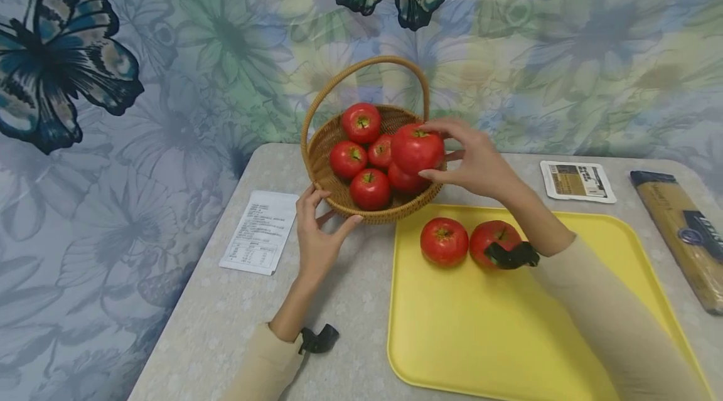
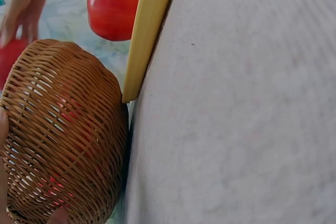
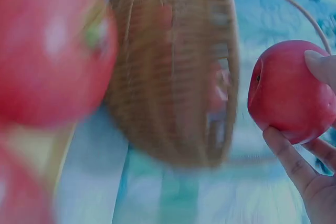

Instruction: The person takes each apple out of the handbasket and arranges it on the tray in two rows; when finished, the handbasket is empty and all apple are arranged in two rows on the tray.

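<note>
Right hand (image 1: 477,162): fingers and thumb curled round a red tomato (image 1: 417,149), gripping it from the side; the tomato sits just above the right rim of the basket, over the other fruit; in the right wrist view the same tomato (image 3: 291,92) shows between a fingertip above and fingers below
Left hand (image 1: 317,233): thumb and fingers spread against the near left wall of the wicker basket (image 1: 322,156), touching it and cupping its side; palm low over the table; fingers bent round the curve of the weave; the hand clasps the wall
Basket: round, woven, with a tall arched handle; stands on the table just beyond the tray's far left corner; in the left wrist view its wall (image 2: 63,140) lies just beside the tray's edge (image 2: 149,30)
Tomatoes in the basket (image 1: 361,122): five show, packed together and touching, stems up
Yellow tray (image 1: 508,338): flat on the table to the right of the left hand, under the right forearm
Tomatoes on the tray (image 1: 444,241): two, side by side and touching near the far left corner; the right one partly hidden by a black wrist mount
Table (image 1: 350,300): pale speckled top
Printed paper sheet (image 1: 260,231): lies left of the basket, near the left hand
White label packet (image 1: 577,181): beyond the tray's far right corner
Spaghetti packet (image 1: 686,231): along the table's right edge
Backdrop (image 1: 169,74): floral cloth with butterflies
</note>
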A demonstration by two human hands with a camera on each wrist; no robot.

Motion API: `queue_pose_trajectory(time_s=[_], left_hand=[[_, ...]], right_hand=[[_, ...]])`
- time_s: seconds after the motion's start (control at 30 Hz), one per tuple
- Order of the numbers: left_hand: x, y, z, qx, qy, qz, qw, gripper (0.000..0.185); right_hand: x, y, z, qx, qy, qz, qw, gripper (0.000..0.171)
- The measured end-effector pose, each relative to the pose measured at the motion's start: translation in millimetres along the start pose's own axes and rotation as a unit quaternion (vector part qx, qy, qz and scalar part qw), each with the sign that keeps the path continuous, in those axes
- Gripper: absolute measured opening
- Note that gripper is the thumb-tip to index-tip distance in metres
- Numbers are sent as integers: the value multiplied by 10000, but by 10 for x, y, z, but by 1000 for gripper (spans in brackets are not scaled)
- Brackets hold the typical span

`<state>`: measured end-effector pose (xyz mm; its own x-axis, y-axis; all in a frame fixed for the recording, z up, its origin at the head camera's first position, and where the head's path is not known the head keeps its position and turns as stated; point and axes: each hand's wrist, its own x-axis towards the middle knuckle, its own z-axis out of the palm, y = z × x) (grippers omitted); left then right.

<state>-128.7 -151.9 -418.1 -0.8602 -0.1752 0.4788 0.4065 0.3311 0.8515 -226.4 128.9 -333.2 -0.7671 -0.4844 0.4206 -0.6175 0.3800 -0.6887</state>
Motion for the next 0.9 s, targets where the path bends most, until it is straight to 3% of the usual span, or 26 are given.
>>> queue_pose_trajectory(time_s=[0.23,0.5,0.67,0.9], left_hand=[[4,7,15,2,-8,43,10000,62],[19,-6,12,-19,-23,24,10000,62],[17,-4,-1,-14,-22,4,10000,62],[-4,-1,10,-23,-74,-17,10000,63]], right_hand=[[-861,219,-516,-1074,535,367,9921,79],[-1822,420,-765,-1402,680,1145,9811,87],[-2139,547,-776,-1341,660,1182,9817,90],[-2342,687,-695,-1178,451,1302,9834,86]])
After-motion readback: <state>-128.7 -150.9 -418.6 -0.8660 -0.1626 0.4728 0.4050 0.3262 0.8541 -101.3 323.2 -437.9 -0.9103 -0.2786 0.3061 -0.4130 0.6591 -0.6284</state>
